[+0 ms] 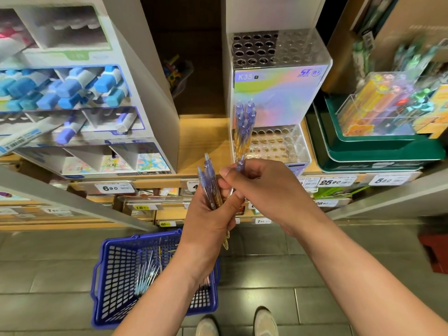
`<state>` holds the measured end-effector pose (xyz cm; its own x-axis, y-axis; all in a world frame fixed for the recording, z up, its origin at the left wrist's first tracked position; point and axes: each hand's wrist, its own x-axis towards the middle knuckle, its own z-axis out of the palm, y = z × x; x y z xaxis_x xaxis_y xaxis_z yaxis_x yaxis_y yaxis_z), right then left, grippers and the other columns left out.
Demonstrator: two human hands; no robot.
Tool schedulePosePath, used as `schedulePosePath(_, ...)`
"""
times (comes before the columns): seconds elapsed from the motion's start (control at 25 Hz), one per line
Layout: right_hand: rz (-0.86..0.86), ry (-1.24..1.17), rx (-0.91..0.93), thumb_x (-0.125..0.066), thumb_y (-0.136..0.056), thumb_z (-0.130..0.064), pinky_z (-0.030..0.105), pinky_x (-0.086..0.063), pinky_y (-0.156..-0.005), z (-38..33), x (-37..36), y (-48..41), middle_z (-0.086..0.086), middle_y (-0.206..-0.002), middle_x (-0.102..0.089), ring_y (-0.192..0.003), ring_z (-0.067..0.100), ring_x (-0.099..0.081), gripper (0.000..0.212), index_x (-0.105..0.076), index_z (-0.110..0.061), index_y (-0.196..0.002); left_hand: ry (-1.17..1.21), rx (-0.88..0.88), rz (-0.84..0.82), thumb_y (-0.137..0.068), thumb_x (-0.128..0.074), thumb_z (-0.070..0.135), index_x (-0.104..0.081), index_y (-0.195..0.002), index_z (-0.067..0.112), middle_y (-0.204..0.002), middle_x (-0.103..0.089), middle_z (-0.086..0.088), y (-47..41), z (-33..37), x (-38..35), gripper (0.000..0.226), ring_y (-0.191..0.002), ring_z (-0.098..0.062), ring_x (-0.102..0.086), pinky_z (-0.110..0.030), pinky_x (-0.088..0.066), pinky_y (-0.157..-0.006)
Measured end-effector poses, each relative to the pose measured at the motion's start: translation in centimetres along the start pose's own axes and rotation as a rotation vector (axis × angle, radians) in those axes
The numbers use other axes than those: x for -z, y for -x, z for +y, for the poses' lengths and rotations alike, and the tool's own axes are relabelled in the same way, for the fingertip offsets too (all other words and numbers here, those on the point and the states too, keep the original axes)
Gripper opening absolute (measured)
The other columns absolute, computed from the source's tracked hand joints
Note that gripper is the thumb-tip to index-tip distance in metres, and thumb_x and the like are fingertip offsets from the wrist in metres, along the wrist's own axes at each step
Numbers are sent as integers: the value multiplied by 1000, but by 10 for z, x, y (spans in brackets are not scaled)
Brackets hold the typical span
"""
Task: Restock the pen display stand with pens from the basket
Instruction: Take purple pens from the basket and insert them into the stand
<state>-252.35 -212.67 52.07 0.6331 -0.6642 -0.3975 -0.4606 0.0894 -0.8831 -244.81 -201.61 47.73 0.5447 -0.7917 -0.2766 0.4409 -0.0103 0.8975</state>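
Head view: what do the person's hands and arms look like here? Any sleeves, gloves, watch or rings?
The left hand and right hand are bare: no gloves, rings, watch or wristbands show. Both forearms are uncovered all the way to the frame edge, so no sleeve is in view. The only clothing visible is a pair of light beige shoes at the bottom.

Left hand: your fingers curl round pens.
Right hand: just beside the left, your fingertips pinch one pen.
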Motion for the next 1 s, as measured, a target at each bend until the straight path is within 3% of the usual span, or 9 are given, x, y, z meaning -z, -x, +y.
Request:
schedulePosePath(0.12,69,-174,-22,-81,-85,-30,29,-62,-80,3,1,-1,-8,-87,-79,-79,7,-76,27,-73,-17,-107,21,32,40,-87,-76,25,-56,-94,14,-65,-49,3,0,1,0,24,-51,-9,-38,-25,-31,-48)
schedulePosePath(0.24,131,-345,-16,-87,-75,-21,24,-61,-70,2,11,-1,2,-83,-79,-71,13,-75,32,-72,-9,-101,87,84,56,-91,-70,30,-55,-92,14,-67,-49,0,0,3,-1,21,-53,-11,-37,-22,-31,-48)
schedulePosePath(0.4,287,-449,239,-81,-77,-17,28,-61,-68,-11,47,-7,11,-79,-74,-63,16,-67,26,-72,-4,-97,214,179,61,-97,-55,27,-55,-96,14,-74,-55,-5,-2,3,0,13,-53,-12,-38,-25,-25,-49)
schedulePosePath(0.56,491,-284,504,-75,-88,-7,33,-62,-74,-21,64,-20,13,-84,-72,-70,17,-72,14,-70,-6,-101,260,229,42,-104,-43,21,-61,-103,13,-76,-56,-5,-2,1,3,20,-53,-13,-38,-26,-24,-50)
schedulePosePath(0.8,506,-121,588,-78,-87,-13,33,-62,-77,-18,46,-31,-5,-80,-75,-76,15,-75,19,-72,-31,-91,254,235,37,-106,-40,20,-62,-109,11,-74,-56,-5,-2,2,-2,24,-53,-13,-39,-25,-26,-49)
schedulePosePath(1.0,516,146,651,-77,-88,-17,20,-59,-76,-1,39,-41,-13,-85,-74,-79,1,-73,15,-76,-20,-103,233,227,66,-105,-40,19,-63,-104,11,-71,-55,-4,-4,2,-2,24,-51,-13,-39,-25,-25,-49)
